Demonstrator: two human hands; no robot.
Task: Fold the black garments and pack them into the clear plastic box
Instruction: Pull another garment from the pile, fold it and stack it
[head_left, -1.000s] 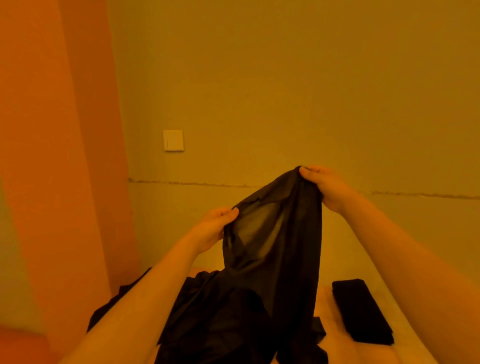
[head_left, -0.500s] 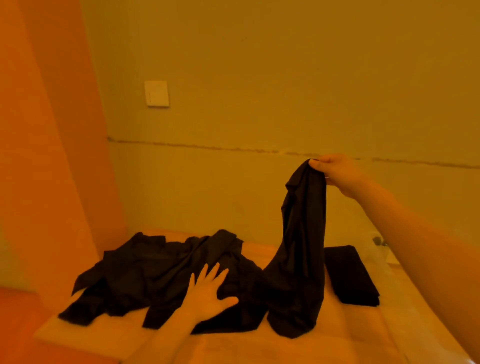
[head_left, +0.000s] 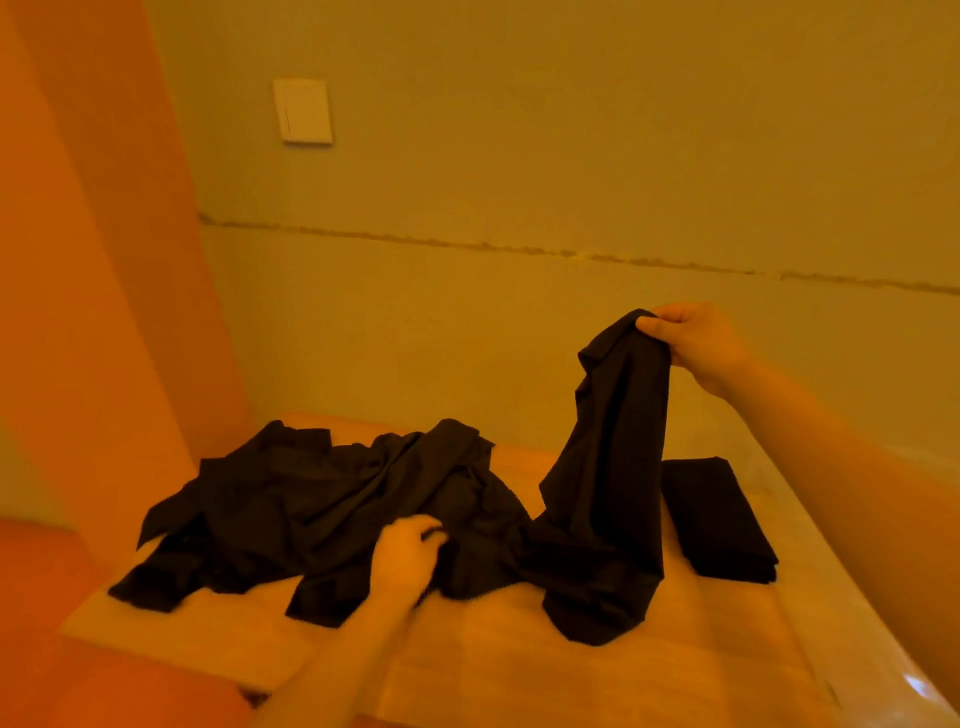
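No box shows plainly — only a faint clear edge at the worktop's (head_left: 519, 670) right side. The right hand (head_left: 698, 345) pinches the top of a black garment (head_left: 608, 478), its hem pooled near the front edge, a folded black garment (head_left: 719, 519) beside it toward the right edge. The left hand (head_left: 402, 558), flat half a second ago, now curls its fingers into the crumpled black pile (head_left: 311, 499) — left of centre.

Bare tabletop (head_left: 498, 670) lies open along the near edge, while the heap of black garments (head_left: 322, 499) fills the left and middle, the lifted garment (head_left: 608, 467) rises like a curtain right of it, and the folded garment (head_left: 719, 519) sits just beyond.
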